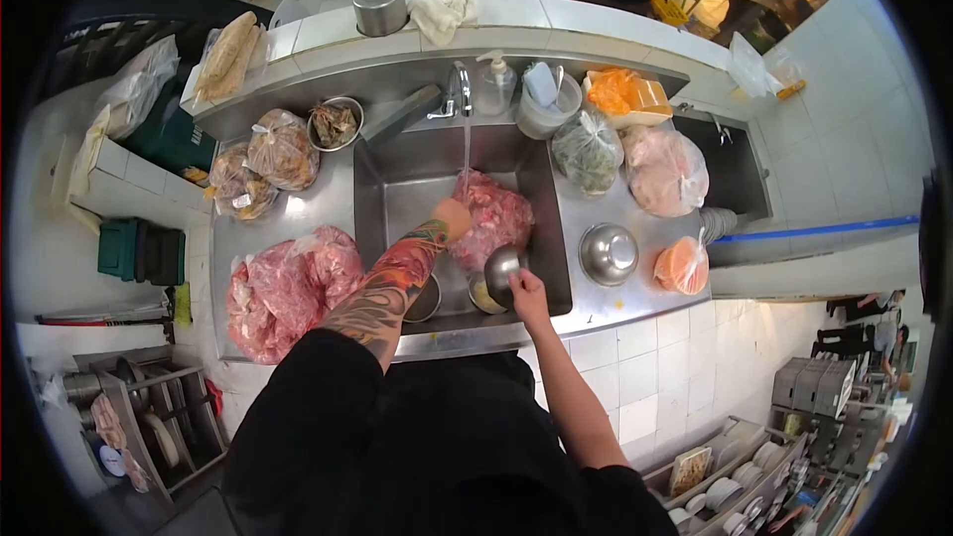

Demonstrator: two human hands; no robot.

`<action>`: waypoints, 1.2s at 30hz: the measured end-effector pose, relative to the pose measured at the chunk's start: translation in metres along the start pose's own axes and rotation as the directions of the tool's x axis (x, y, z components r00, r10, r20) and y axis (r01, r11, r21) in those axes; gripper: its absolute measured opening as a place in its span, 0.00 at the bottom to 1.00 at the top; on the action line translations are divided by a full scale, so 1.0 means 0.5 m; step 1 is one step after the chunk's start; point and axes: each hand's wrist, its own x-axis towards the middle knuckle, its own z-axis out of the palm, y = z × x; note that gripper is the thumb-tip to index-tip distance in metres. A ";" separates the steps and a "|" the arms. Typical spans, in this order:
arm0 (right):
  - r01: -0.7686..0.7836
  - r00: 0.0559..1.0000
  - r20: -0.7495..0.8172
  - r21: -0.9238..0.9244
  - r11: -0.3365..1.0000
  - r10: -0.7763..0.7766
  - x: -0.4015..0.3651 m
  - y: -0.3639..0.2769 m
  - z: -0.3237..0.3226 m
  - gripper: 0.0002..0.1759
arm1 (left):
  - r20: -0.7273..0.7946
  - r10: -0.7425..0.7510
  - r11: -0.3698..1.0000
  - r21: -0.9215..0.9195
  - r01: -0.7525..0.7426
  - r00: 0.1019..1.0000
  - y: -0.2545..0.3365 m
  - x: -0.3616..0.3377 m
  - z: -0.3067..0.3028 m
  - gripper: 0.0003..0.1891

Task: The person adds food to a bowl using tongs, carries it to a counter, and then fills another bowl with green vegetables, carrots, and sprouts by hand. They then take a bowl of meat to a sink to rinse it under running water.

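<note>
My left hand (455, 219) is closed at the left edge of a clear plastic bag of raw meat (496, 223) in the sink; its fingertips are largely hidden. Water from the faucet (460, 89) runs down onto this bag. In my right hand (528, 296) I grip a small metal bowl (502, 275) by its rim, tilted beside the bag's lower edge. Below it a round container (484, 296) stands in the sink, partly covered by the bowl. Another round metal container (425, 300) is partly hidden by my left forearm.
Left of the steel sink (397, 149) lie more bagged meat (293, 288) and bags of brown food (284, 149). On the right counter are an upturned metal bowl (609, 253), bagged greens (588, 151), a pale bag (665, 171) and a bag of orange food (681, 265).
</note>
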 end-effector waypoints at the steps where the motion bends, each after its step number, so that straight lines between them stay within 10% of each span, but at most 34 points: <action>1: 0.006 0.997 -0.076 -0.012 1.000 -0.007 -0.032 -0.026 -0.005 0.16 | 0.005 0.067 0.987 0.149 -0.067 0.998 0.011 0.001 0.054 0.15; 8: 0.024 0.991 -0.133 0.248 0.968 0.010 -0.177 -0.039 0.005 0.08 | 0.419 0.242 0.670 0.581 -0.463 0.875 0.056 -0.098 0.117 0.16; 12: 0.041 0.976 -0.219 0.151 0.988 -0.007 -0.220 -0.029 0.013 0.06 | 0.259 0.193 0.635 0.702 -0.322 0.946 0.066 -0.104 0.146 0.16; 16: 0.025 0.962 -0.272 0.164 0.986 0.021 -0.232 0.019 0.021 0.10 | 0.249 0.182 0.302 0.906 -0.295 0.951 0.043 -0.014 0.259 0.19; 20: 0.126 0.959 -0.273 0.652 0.747 0.076 -0.236 -0.059 0.040 0.10 | 0.282 0.135 0.033 0.957 -0.289 0.950 0.073 -0.103 0.112 0.23; 24: -0.070 0.965 -0.112 0.765 0.641 0.239 -0.252 -0.060 0.025 0.14 | 0.104 0.173 0.214 0.967 -0.140 0.980 0.088 -0.117 0.046 0.22; 26: -0.027 0.970 -0.122 0.809 0.587 0.212 -0.262 -0.065 0.022 0.16 | 0.050 0.269 0.638 0.739 -0.216 0.962 0.137 -0.229 -0.104 0.16; 32: -0.058 0.959 -0.069 0.901 0.430 0.274 -0.289 -0.045 -0.006 0.20 | -0.093 0.381 0.817 0.499 -0.288 0.920 0.195 -0.310 -0.314 0.12; 34: -0.036 0.964 -0.085 0.898 0.437 0.254 -0.295 -0.045 -0.012 0.18 | -0.343 0.449 0.882 0.021 -0.472 0.825 0.224 -0.361 -0.417 0.13; 36: -0.061 0.973 -0.064 0.853 0.518 0.221 -0.308 -0.052 -0.024 0.16 | -0.517 0.493 0.670 -0.286 -0.684 0.700 0.241 -0.394 -0.520 0.12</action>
